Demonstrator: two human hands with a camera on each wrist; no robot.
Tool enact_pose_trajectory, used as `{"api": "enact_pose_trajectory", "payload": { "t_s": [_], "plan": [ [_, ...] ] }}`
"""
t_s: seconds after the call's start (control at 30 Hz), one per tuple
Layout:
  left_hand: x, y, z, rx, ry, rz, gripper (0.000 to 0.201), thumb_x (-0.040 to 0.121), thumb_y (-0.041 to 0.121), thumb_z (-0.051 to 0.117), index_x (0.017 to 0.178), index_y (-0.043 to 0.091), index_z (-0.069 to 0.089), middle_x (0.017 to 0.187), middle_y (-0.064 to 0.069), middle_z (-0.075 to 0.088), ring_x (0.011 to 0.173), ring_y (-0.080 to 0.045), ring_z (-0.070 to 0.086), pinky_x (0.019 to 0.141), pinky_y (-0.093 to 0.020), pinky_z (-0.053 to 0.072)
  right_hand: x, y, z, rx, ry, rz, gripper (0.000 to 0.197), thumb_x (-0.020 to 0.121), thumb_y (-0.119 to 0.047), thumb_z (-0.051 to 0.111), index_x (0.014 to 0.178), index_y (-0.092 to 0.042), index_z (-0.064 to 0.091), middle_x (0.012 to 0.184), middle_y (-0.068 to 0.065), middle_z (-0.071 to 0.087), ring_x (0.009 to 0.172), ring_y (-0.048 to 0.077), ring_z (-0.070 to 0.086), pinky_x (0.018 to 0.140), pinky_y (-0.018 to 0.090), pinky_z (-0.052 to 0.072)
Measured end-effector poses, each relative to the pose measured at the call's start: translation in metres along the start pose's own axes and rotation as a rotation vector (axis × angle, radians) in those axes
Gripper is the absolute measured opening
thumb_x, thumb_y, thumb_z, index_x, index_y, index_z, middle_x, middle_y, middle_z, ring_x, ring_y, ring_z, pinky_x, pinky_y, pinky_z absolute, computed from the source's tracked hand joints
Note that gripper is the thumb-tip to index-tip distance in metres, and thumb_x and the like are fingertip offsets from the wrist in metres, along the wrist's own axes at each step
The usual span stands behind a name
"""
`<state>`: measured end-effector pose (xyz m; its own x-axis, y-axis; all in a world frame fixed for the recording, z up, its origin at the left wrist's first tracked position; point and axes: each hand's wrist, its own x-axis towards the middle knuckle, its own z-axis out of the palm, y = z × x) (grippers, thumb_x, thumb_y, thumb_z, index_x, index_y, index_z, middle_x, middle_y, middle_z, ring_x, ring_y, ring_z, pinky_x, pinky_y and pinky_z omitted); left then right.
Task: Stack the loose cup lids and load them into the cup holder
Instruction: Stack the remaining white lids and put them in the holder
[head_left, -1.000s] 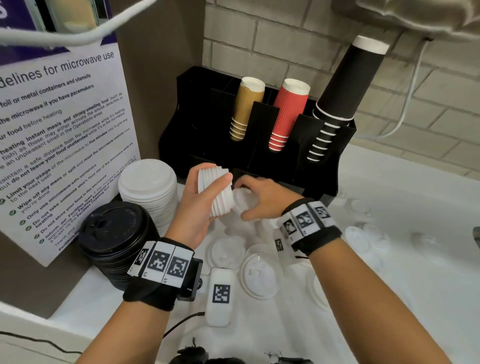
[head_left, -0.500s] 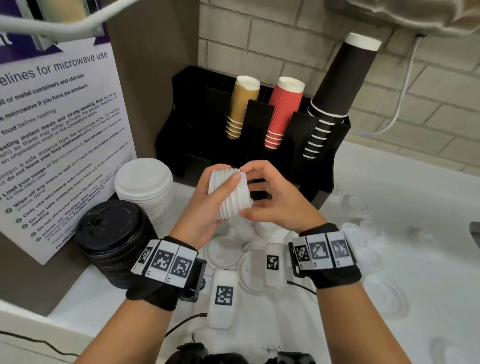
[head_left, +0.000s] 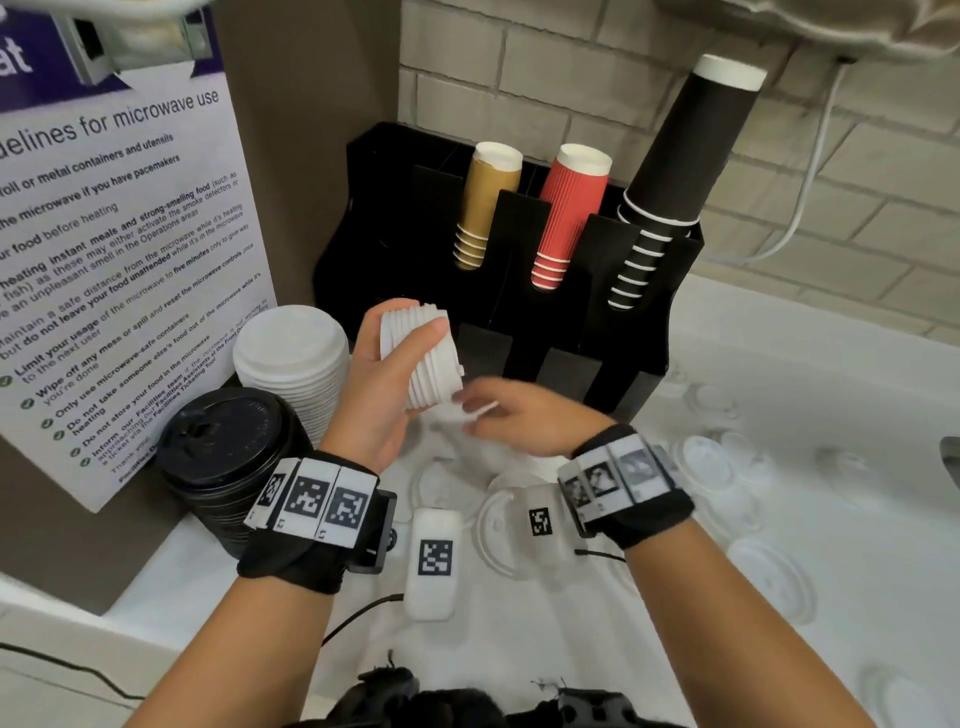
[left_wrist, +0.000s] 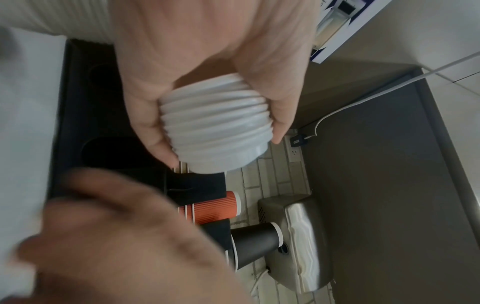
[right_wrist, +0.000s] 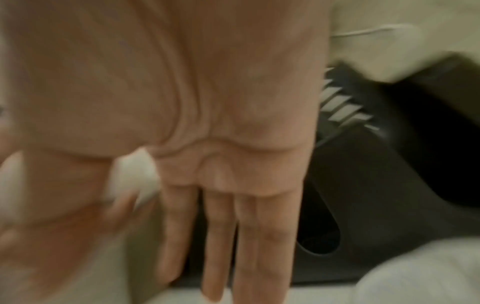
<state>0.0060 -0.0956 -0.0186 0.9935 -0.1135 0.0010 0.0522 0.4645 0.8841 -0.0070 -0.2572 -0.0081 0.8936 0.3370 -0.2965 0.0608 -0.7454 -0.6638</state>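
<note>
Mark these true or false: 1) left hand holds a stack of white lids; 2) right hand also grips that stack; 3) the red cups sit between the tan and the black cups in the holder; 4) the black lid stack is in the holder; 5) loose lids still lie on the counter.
1) True: the left hand grips the stack of white lids.
2) False: the right hand is below it, fingers straight, blurred.
3) True: red cups between tan cups and black cups.
4) False: the black lid stack stands on the counter, left of the holder.
5) True: loose lids.
</note>
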Motion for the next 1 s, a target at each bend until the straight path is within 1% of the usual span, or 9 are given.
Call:
{"api": "enact_pose_trajectory", "payload": {
  "t_s": [0.07, 0.13, 0.27, 0.33, 0.43, 0.6, 0.67, 0.83, 1.0],
  "plan": [
    [0.000, 0.002, -0.001, -0.007, -0.003, -0.002, 0.035, 0.080, 0.026, 0.068, 0.113, 0.027, 0.053, 0.099, 0.007, 0.062, 0.076, -0.002, 0.068, 0.059, -0.026, 0.054, 0.010, -0.003, 0.016, -0.354, -0.202, 0.059, 0.062, 0.083, -0.034, 0.071, 0.138, -0.028, 0.044, 0.129, 0.001, 0.050, 0.115, 0.020, 0.051, 0.097, 0.036, 0.046],
    [-0.001, 0.004, -0.001, -0.012, -0.017, -0.007, 0.037, 0.078, 0.028, 0.068, 0.112, 0.028, 0.054, 0.101, 0.006, 0.061, 0.077, -0.001, 0.068, 0.060, -0.026, 0.055, 0.018, -0.008, 0.034, -0.545, -0.288, 0.051, 0.074, 0.074, -0.035, 0.078, 0.138, -0.032, 0.041, 0.119, 0.000, 0.045, 0.109, 0.022, 0.051, 0.089, 0.034, 0.047],
    [-0.005, 0.005, -0.001, -0.004, -0.040, -0.017, 0.052, 0.066, 0.036, 0.071, 0.114, 0.028, 0.054, 0.106, 0.004, 0.060, 0.083, -0.006, 0.068, 0.063, -0.029, 0.055, 0.031, -0.008, 0.051, -0.751, -0.306, -0.012, 0.091, 0.067, -0.026, 0.084, 0.142, -0.030, 0.032, 0.114, 0.004, 0.041, 0.093, 0.022, 0.049, 0.075, 0.034, 0.046],
    [-0.007, 0.007, -0.003, -0.009, -0.040, -0.015, 0.052, 0.066, 0.036, 0.071, 0.115, 0.027, 0.054, 0.105, 0.003, 0.061, 0.082, -0.005, 0.068, 0.061, -0.028, 0.055, 0.034, -0.006, 0.050, -0.747, -0.256, -0.018, 0.090, 0.066, -0.028, 0.084, 0.140, -0.028, 0.033, 0.117, 0.005, 0.043, 0.098, 0.024, 0.053, 0.078, 0.035, 0.050],
    [-0.007, 0.010, -0.007, -0.007, -0.029, 0.001, 0.050, 0.066, 0.037, 0.070, 0.113, 0.028, 0.054, 0.101, 0.004, 0.061, 0.078, -0.003, 0.068, 0.058, -0.028, 0.055, 0.032, -0.005, 0.029, -0.574, -0.104, -0.026, 0.084, 0.066, -0.033, 0.081, 0.137, -0.024, 0.037, 0.124, 0.005, 0.045, 0.111, 0.025, 0.050, 0.092, 0.038, 0.049],
    [-0.008, 0.012, -0.010, 0.050, -0.055, -0.034, 0.050, 0.066, 0.040, 0.070, 0.112, 0.030, 0.055, 0.099, 0.007, 0.062, 0.087, -0.008, 0.063, 0.061, -0.031, 0.054, -0.005, 0.001, -0.017, 0.127, 0.304, -0.111, 0.061, 0.072, -0.021, 0.080, 0.121, -0.029, 0.045, 0.108, -0.003, 0.054, 0.097, 0.019, 0.059, 0.077, 0.023, 0.054],
    [-0.010, 0.010, -0.008, 0.075, -0.106, -0.071, 0.050, 0.068, 0.040, 0.070, 0.115, 0.028, 0.056, 0.104, 0.004, 0.061, 0.093, -0.012, 0.062, 0.061, -0.030, 0.054, -0.022, 0.001, -0.015, 0.418, 0.342, -0.157, 0.059, 0.074, -0.018, 0.077, 0.121, -0.036, 0.045, 0.109, 0.000, 0.058, 0.095, 0.021, 0.064, 0.080, 0.027, 0.056],
    [-0.015, 0.003, 0.000, 0.085, -0.232, -0.155, 0.038, 0.073, 0.040, 0.071, 0.109, 0.032, 0.061, 0.102, 0.006, 0.066, 0.094, -0.012, 0.065, 0.064, -0.033, 0.057, -0.039, -0.002, -0.005, 0.473, 0.322, -0.259, 0.065, 0.071, -0.014, 0.074, 0.123, -0.036, 0.045, 0.116, 0.002, 0.057, 0.104, 0.022, 0.060, 0.090, 0.038, 0.054],
    [-0.019, 0.001, 0.006, 0.097, -0.260, -0.153, 0.043, 0.070, 0.041, 0.070, 0.111, 0.031, 0.060, 0.102, 0.006, 0.067, 0.093, -0.011, 0.068, 0.066, -0.034, 0.058, -0.045, 0.000, -0.001, 0.464, 0.336, -0.268, 0.066, 0.069, -0.010, 0.074, 0.122, -0.038, 0.047, 0.119, 0.000, 0.055, 0.106, 0.018, 0.058, 0.086, 0.038, 0.056]
  ]
}}
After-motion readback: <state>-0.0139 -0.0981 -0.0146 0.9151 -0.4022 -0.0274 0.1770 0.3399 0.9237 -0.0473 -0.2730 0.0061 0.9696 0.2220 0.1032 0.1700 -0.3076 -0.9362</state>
